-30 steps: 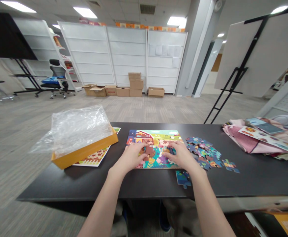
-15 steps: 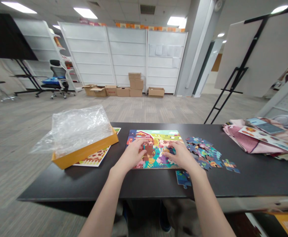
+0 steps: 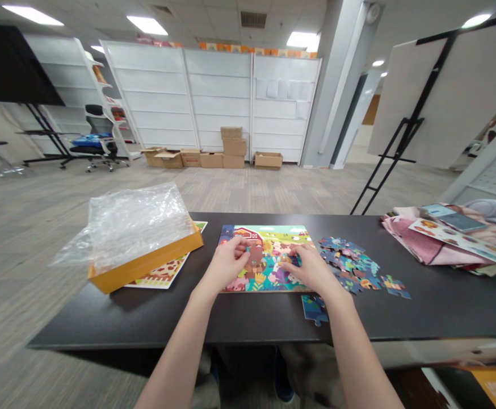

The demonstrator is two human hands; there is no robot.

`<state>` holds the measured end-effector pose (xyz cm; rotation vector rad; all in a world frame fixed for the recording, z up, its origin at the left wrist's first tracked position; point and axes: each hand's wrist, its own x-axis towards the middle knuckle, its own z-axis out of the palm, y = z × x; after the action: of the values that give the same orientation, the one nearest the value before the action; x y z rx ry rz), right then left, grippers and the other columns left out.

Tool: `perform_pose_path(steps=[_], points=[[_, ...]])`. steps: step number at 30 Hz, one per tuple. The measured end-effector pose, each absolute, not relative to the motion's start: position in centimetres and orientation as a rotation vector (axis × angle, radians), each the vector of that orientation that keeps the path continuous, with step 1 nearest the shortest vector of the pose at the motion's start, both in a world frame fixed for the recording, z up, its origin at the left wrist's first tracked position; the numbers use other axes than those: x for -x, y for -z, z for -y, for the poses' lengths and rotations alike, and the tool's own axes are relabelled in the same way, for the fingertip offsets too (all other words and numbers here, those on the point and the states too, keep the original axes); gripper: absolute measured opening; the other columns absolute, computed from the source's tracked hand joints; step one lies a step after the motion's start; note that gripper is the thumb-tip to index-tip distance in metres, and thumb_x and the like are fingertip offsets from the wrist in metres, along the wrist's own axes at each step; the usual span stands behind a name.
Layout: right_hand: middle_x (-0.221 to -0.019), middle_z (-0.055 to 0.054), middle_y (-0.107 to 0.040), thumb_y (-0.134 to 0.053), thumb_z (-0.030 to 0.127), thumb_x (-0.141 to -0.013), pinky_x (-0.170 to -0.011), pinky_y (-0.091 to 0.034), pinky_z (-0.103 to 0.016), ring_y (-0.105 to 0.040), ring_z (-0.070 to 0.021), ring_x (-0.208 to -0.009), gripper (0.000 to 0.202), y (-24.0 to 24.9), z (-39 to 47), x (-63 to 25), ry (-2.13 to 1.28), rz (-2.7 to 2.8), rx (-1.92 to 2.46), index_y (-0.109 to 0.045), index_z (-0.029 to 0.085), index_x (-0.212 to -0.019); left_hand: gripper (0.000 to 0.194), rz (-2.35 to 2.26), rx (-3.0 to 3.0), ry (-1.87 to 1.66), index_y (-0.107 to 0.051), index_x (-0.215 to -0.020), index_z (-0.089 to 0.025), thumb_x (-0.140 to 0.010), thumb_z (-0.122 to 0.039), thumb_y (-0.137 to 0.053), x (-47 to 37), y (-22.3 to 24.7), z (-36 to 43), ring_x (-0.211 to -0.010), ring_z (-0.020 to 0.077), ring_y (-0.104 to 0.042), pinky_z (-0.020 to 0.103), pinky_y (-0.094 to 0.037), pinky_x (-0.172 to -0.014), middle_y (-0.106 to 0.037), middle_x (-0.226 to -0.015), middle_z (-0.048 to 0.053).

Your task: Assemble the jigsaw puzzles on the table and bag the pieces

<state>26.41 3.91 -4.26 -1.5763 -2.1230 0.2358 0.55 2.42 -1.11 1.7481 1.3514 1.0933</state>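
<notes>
A colourful farm picture puzzle lies flat on the black table, its pieces appearing joined. Over its left part is my left hand, fingers bent and apart, with nothing seen between them. My right hand rests at the puzzle's right part, thumb and fingers apart, fingertips on or just above the picture. Dark blue loose pieces lie in a heap right of my right hand. One more piece group sits below the puzzle, partly hidden by my right wrist.
At the left, a yellow box with clear plastic wrap leans over a printed sheet. Pink cloths carry a phone and a sticker sheet at the right.
My left hand has shifted slightly left, its fingers a little off the barn area. My right hand has hardly moved.
</notes>
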Motion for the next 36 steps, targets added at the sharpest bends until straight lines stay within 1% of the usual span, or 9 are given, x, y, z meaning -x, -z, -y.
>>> perform_pose_path(steps=[4,7,9,13,18,23,29,33,36], points=[[-0.109,-0.011,-0.067,-0.075,0.045,-0.08,-0.092,-0.047,-0.038,-0.061,-0.0277,-0.109,0.03,4.2,-3.9,-26.4,-0.251,2.121,1.575,-0.062,0.021,-0.092,0.02,-1.356,-1.761,-1.016,-0.064,-0.098,-0.017,-0.081,-0.011,-0.055,-0.5,1.7,-2.6,-0.074,0.0161,-0.073,0.028,-0.06,-0.068,-0.072,-0.099,0.006],[-0.108,-0.011,-0.067,-0.075,0.045,-0.08,-0.093,-0.047,-0.039,-0.061,-0.0279,-0.108,0.03,4.1,-3.9,-26.4,-0.258,2.119,1.578,-0.062,0.021,-0.091,0.024,-1.387,-1.819,-0.98,-0.064,-0.098,-0.017,-0.079,-0.008,-0.053,-0.5,2.2,-2.7,-0.075,0.0158,-0.072,0.028,-0.059,-0.069,-0.073,-0.1,0.006],[-0.107,-0.011,-0.067,-0.076,0.045,-0.08,-0.093,-0.047,-0.039,-0.061,-0.0281,-0.107,0.031,4.0,-3.8,-26.3,-0.262,2.111,1.581,-0.063,0.021,-0.094,0.025,-1.391,-1.84,-0.955,-0.064,-0.099,-0.018,-0.08,-0.009,-0.052,-0.5,2.5,-2.7,-0.076,0.0163,-0.072,0.028,-0.058,-0.07,-0.074,-0.097,0.006],[-0.11,-0.011,-0.067,-0.075,0.045,-0.081,-0.094,-0.047,-0.039,-0.062,-0.0287,-0.108,0.037,3.7,-3.6,-26.2,-0.25,2.114,1.574,-0.065,0.019,-0.105,0.022,-1.391,-1.893,-0.888,-0.064,-0.102,-0.02,-0.081,-0.016,-0.059,-0.6,2.3,-2.4,-0.077,0.0184,-0.073,0.028,-0.057,-0.071,-0.075,-0.087,0.003],[-0.111,-0.011,-0.069,-0.075,0.046,-0.08,-0.095,-0.047,-0.04,-0.062,-0.0287,-0.108,0.036,3.7,-3.6,-26.2,-0.232,2.135,1.539,-0.067,0.021,-0.105,0.024,-1.528,-2.0,-0.784,-0.067,-0.099,-0.022,-0.076,-0.016,-0.064,-0.6,1.8,-2.1,-0.082,0.0202,-0.072,0.028,-0.053,-0.073,-0.075,-0.084,0.002],[-0.113,-0.01,-0.071,-0.074,0.044,-0.082,-0.096,-0.046,-0.04,-0.062,-0.0288,-0.109,0.033,3.6,-3.6,-26.1,-0.24,2.156,1.53,-0.067,0.021,-0.105,0.022,-1.631,-2.148,-0.682,-0.07,-0.1,-0.023,-0.078,-0.023,-0.065,-0.6,1.5,-2.2,-0.09,0.025,-0.069,0.031,-0.05,-0.076,-0.075,-0.095,0.005],[-0.111,-0.01,-0.071,-0.074,0.043,-0.082,-0.093,-0.046,-0.039,-0.062,-0.0281,-0.108,0.03,3.4,-3.5,-26.1,-0.238,2.158,1.525,-0.067,0.022,-0.102,0.023,-1.624,-2.155,-0.672,-0.072,-0.1,-0.021,-0.079,-0.019,-0.063,-1.0,0.8,-1.8,-0.09,0.0251,-0.068,0.032,-0.049,-0.077,-0.074,-0.098,0.007],[-0.115,-0.01,-0.07,-0.074,0.043,-0.082,-0.095,-0.045,-0.039,-0.061,-0.0282,-0.11,0.029,3.6,-3.6,-26.1,-0.241,2.158,1.526,-0.066,0.022,-0.101,0.023,-1.651,-2.164,-0.651,-0.072,-0.098,-0.021,-0.077,-0.017,-0.064,-1.3,0.6,-1.7,-0.096,0.0271,-0.069,0.034,-0.051,-0.083,-0.074,-0.101,0.009],[-0.112,-0.009,-0.07,-0.073,0.043,-0.082,-0.093,-0.046,-0.038,-0.061,-0.0278,-0.108,0.028,3.6,-3.6,-26.1,-0.249,2.163,1.54,-0.066,0.022,-0.098,0.024,-1.663,-2.173,-0.638,-0.072,-0.1,-0.02,-0.077,-0.018,-0.065,-1.4,0.5,-1.8,-0.101,0.0286,-0.068,0.037,-0.051,-0.087,-0.074,-0.107,0.01]])
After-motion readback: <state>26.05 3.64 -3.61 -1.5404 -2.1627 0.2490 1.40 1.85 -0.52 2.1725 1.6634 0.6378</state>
